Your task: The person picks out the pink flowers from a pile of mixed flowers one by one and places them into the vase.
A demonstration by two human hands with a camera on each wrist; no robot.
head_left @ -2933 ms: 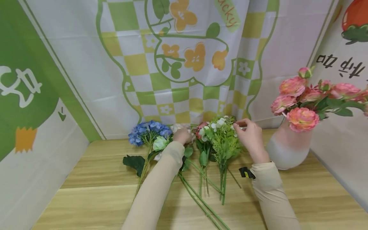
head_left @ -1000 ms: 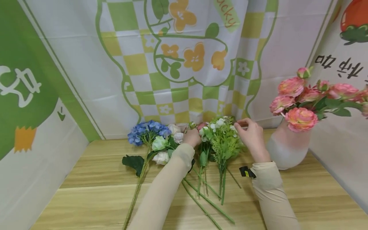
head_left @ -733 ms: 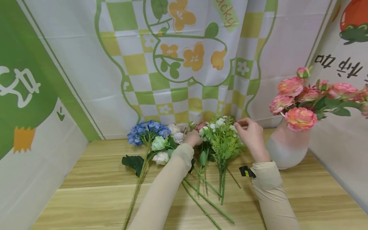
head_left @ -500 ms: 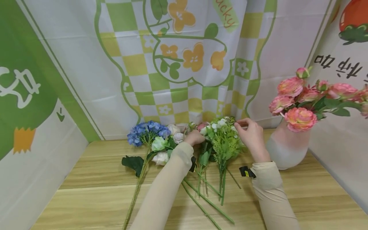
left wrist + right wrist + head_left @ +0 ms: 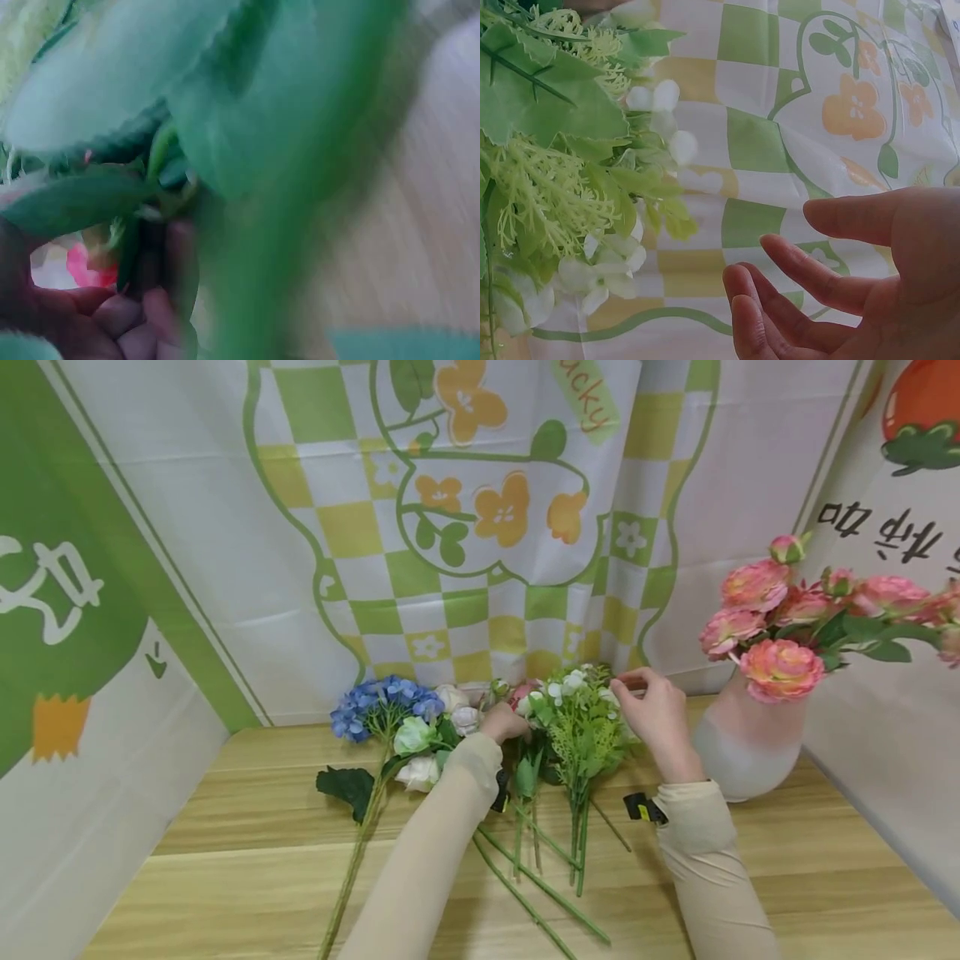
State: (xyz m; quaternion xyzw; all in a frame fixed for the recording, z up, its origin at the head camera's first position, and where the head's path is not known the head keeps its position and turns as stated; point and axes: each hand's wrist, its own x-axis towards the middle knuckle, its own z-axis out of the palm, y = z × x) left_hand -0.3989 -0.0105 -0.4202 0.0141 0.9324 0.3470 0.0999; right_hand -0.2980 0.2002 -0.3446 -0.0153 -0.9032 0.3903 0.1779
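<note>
My left hand [image 5: 504,722] is in among the artificial flowers at the back of the table, beside a pink flower [image 5: 525,692]. In the left wrist view its fingers [image 5: 120,322] curl at a leafy green stem [image 5: 169,201], with large blurred leaves hiding part of the grip. To the right, my right hand [image 5: 658,718] hovers by a bunch of greenery with small white blossoms [image 5: 588,727]. The right wrist view shows its fingers [image 5: 817,277] loosely bent, apart from the bunch and holding nothing.
A blue hydrangea [image 5: 386,703] lies at the left, by a pale green flower [image 5: 414,735] and white roses [image 5: 420,772]. Several bare stems [image 5: 540,881] point toward the front. Pink flowers [image 5: 783,670] stand in a pink-and-white vase [image 5: 750,747] at the right. A printed cloth hangs behind.
My left hand has moved right from the white roses to the pink flower, uncovering the roses. Leaves beside it have shifted slightly. The right hand has stayed nearly still.
</note>
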